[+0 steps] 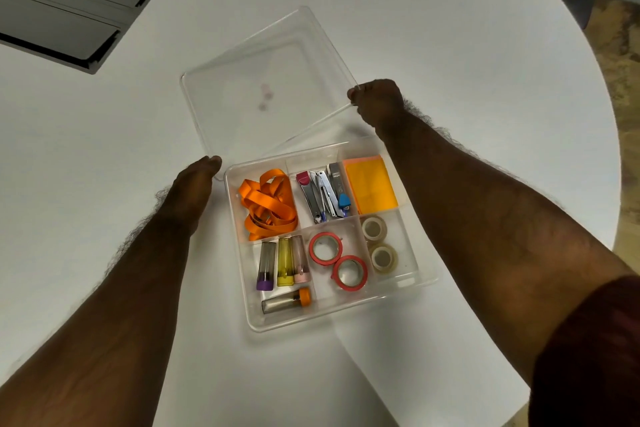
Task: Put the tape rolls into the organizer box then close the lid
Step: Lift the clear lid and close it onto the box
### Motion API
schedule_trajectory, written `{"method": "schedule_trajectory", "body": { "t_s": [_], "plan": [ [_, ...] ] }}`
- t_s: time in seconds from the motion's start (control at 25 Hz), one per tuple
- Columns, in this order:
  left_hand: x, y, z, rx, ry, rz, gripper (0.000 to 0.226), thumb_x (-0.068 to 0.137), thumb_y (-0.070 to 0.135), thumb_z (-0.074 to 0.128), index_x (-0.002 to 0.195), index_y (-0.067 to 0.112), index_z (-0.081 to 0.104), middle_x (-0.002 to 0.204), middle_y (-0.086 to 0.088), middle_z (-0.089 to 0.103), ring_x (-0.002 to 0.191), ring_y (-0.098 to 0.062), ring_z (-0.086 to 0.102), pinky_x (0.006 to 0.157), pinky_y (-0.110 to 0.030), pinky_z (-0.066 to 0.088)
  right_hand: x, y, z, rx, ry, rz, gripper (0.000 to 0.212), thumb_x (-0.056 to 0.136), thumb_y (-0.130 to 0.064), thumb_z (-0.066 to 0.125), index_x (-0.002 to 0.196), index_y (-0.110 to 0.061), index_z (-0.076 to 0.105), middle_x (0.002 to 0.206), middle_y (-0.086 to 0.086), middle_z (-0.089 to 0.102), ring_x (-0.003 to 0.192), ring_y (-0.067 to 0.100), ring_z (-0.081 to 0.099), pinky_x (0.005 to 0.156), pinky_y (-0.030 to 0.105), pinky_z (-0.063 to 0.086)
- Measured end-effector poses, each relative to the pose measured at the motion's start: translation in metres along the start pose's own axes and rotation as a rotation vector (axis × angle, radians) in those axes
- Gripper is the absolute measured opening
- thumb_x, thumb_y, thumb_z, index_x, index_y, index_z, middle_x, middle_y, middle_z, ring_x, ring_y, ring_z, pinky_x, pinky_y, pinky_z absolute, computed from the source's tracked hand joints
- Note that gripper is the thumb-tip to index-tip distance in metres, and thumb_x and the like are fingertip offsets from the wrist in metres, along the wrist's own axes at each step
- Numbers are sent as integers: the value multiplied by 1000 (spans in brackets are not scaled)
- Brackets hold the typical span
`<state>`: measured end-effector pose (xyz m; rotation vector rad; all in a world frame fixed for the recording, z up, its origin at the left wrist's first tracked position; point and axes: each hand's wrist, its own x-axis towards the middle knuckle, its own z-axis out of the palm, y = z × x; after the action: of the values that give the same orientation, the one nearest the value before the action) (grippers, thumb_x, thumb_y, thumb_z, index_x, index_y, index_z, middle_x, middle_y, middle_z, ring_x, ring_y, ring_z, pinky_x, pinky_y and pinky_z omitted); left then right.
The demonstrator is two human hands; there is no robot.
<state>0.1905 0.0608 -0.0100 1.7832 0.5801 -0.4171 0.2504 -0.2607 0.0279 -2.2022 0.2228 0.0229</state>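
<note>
Fingers of both hands mostly hidden behind knuckles and the clear plastic; hard to trace the transparent lid [266,90] against the white tabletop [450,80]. Right hand [379,104] at centre right, fingers clamped on the lid's near right corner. Left hand [194,184] at centre left, at the lid's near left corner; could not tell whether those fingers gripped it or merely touched. Lid just above the organizer box [427,279] in the frame, near edge over the box's far rim. Inside the box: two red tape rolls [337,262] in the lower middle compartment, two clear tape rolls [379,248] in the lower right one, below both hands. Orange ribbon [268,204], staplers [325,194], orange notes [370,187] and small tubes [282,263] in the other compartments. Grey panel [69,0] at upper left, cut off by the frame.
</note>
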Motion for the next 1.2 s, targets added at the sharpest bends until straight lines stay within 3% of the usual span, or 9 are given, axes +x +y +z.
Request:
{"method": "schedule_trajectory", "body": {
  "t_s": [0.16, 0.48, 0.64, 0.72, 0.8, 0.92, 1.04, 1.12, 1.2],
  "plan": [
    [-9, 16, -3, -290, -8, -125, 52, 100, 40, 46, 148, 21, 42, 150, 2, 48, 139, -11, 42, 115, -28, 22, -11, -37, -9, 595, -6, 412, 28, 95, 2, 43, 72, -9, 55, 70, 8, 57, 40, 11, 58, 42, 18, 47],
    [-29, 49, -51, -630, -81, -61, 73, 94, 67, 23, 141, 19, 53, 136, -5, 61, 124, -27, 57, 102, -50, 42, -50, -64, -44, 718, -40, -19, 11, 99, -5, 48, 97, -14, 55, 93, 8, 69, 70, 17, 70, 69, 28, 60],
    [-47, 45, -69, -733, -228, -22, 91, 72, 70, 52, 138, 8, 56, 138, -14, 61, 128, -35, 57, 101, -49, 45, -70, -62, -62, 828, -127, -67, 11, 97, -3, 50, 98, -12, 56, 99, 7, 71, 84, 20, 72, 75, 28, 59],
    [-62, 38, -79, -854, -412, -84, 89, 77, 64, 59, 139, 0, 51, 150, -23, 45, 137, -40, 46, 110, -46, 39, -79, -57, -65, 894, -139, -41, 14, 96, -2, 51, 96, -13, 60, 99, 4, 72, 89, 21, 72, 75, 27, 58],
    [-72, 26, -93, -906, -625, -214, 75, 101, 57, 27, 151, 3, 29, 160, -23, 26, 139, -40, 42, 113, -43, 34, -89, -51, -70, 923, -136, -20, 17, 95, 0, 52, 99, -13, 63, 102, 5, 70, 87, 22, 72, 75, 28, 59],
    [-96, 22, -93, -866, -609, -132, 53, 108, 30, 8, 154, 10, 22, 164, -14, 12, 112, -40, 60, 93, -42, 52, -102, -40, -79, 934, -168, 85, 24, 96, -1, 50, 109, -17, 63, 106, 4, 67, 71, 13, 70, 65, 22, 57],
    [-117, 12, -59, -584, -269, -57, 47, 101, 13, 39, 146, 21, 45, 125, -6, 70, 65, -14, 72, 63, -14, 55, -110, -22, -85, 909, -200, 266, 28, 98, -3, 46, 114, -16, 64, 102, 4, 68, 62, 11, 66, 60, 20, 55],
    [-126, 0, -36, -380, -123, 16, 46, 99, 6, 47, 141, 23, 50, 87, 4, 79, 53, -11, 68, 56, -14, 55, -113, -11, -86, 979, -166, 401, 24, 97, -5, 45, 112, -8, 64, 88, 5, 68, 60, 13, 64, 58, 21, 55],
    [-134, -9, -17, -359, -110, 6, 42, 97, 0, 50, 135, 18, 51, 71, 4, 75, 52, -15, 70, 55, -19, 58, -117, -3, -88, 1034, -110, 504, 17, 97, -13, 51, 101, -7, 67, 78, 2, 68, 63, 16, 66, 60, 24, 57]
  ]
}}
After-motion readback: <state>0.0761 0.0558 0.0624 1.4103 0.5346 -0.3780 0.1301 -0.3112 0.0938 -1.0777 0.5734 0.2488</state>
